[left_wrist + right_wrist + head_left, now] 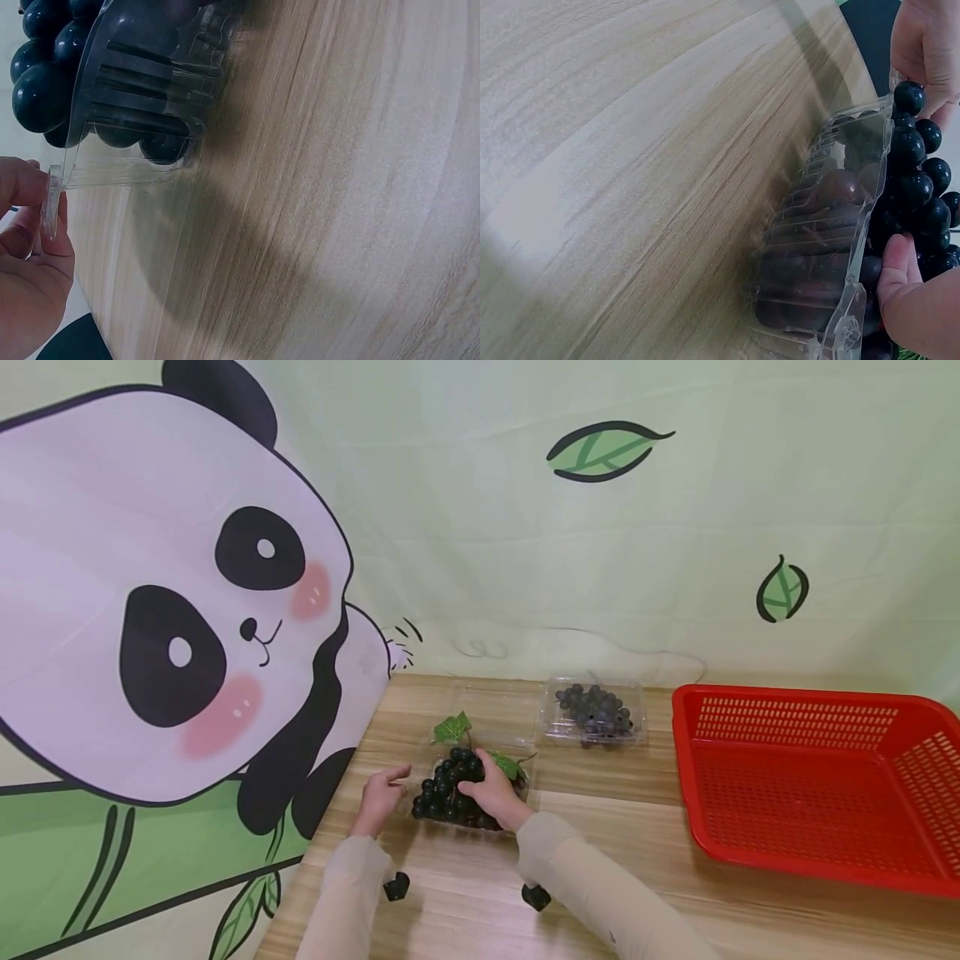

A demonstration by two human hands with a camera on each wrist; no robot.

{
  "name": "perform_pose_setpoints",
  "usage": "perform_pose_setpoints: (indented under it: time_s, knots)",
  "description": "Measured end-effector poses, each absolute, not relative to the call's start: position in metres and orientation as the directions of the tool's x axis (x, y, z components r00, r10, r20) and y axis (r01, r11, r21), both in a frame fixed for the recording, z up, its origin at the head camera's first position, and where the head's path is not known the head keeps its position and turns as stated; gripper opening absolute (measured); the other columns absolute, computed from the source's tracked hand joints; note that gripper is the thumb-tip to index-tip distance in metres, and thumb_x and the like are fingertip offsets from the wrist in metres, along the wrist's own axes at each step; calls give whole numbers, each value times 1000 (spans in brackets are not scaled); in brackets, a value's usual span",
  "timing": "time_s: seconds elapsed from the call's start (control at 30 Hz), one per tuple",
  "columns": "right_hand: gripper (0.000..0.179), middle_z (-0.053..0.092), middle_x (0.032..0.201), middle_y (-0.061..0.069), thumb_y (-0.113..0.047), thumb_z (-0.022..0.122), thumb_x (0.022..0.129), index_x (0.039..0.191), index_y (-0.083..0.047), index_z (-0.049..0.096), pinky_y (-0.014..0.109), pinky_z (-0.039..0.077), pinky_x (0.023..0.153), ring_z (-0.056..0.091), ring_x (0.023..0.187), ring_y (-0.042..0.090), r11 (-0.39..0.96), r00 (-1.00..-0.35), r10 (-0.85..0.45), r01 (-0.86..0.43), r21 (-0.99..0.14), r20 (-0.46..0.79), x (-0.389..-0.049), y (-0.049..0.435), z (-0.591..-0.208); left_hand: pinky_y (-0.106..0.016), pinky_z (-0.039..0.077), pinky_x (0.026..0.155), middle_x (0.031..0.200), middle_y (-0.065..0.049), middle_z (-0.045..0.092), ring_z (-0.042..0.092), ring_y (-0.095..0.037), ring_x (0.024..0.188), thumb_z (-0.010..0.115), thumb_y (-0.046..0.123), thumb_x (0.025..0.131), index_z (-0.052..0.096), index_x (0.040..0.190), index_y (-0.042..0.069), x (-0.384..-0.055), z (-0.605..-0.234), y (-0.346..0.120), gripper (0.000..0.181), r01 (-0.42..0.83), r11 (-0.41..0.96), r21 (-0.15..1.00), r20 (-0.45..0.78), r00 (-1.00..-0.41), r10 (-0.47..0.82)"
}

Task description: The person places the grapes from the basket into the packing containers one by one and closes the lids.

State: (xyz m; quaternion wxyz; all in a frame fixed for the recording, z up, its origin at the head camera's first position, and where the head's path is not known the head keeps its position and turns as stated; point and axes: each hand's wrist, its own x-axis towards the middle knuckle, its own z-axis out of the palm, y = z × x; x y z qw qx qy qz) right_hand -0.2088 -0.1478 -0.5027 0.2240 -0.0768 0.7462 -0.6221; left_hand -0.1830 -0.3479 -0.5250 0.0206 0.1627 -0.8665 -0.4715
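Observation:
A bunch of black grapes [442, 789] with green leaves [452, 728] lies in a clear plastic box [124, 174], heaped above its rim. My right hand [497, 789] grips the bunch from above; in the right wrist view its thumb [896, 274] presses in among the grapes. At the box's left edge is my left hand [380, 799]. The left wrist view shows its thumb and fingers [26, 184] pinching the projecting rim. The box's transparent lid seems to lie back behind it, faint against the wood. The right hand's other fingertips are hidden by the grapes.
Behind and to the right stands a second clear box [551, 727] with dark grapes [596, 706] in it. A large red plastic basket [684, 777] occupies the right side of the wooden table [600, 827]. A panda-print cloth [480, 527] hangs along the back and left.

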Motion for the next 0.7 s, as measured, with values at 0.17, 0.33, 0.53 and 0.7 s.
perform_pose_setpoints:
  time_s: [0.17, 0.33, 0.53, 0.7]
  knots:
    - [66, 28, 140, 23, -10, 56, 83, 140, -8, 22, 49, 33, 97, 29, 126, 38, 217, -884, -401, 166, -962, -243, -209, -147, -503, -19, 41, 61, 117, -23, 55, 57, -34, 97, 46, -9, 75, 54, 116, -6, -182, -525, -348, 42, -255, 513, 820, -109, -948, -298]
    - [62, 34, 132, 29, -9, 54, 84, 139, -6, 24, 43, 46, 82, 48, 109, 37, 176, -886, -397, 182, -967, -239, -210, -145, -507, -19, 41, 62, 117, -23, 55, 57, -34, 97, 46, -9, 74, 54, 116, -6, -182, -525, -348, 43, -253, 507, 824, -107, -948, -300]
    - [58, 37, 127, 30, -6, 50, 85, 137, -3, 26, 37, 51, 70, 56, 93, 31, 117, -895, -379, 204, -972, -233, -212, -142, -508, -18, 42, 62, 117, -23, 55, 57, -34, 97, 46, -8, 74, 54, 116, -6, -182, -525, -348, 43, -253, 514, 820, -105, -948, -300]
    - [57, 38, 125, 30, -3, 50, 83, 135, -2, 27, 34, 52, 65, 59, 84, 24, 48, -904, -345, 252, -967, -253, -214, -141, -509, -18, 41, 59, 118, -22, 55, 57, -33, 96, 46, -8, 74, 54, 116, -5, -182, -525, -348, 43, -268, 510, 818, -116, -944, -310]
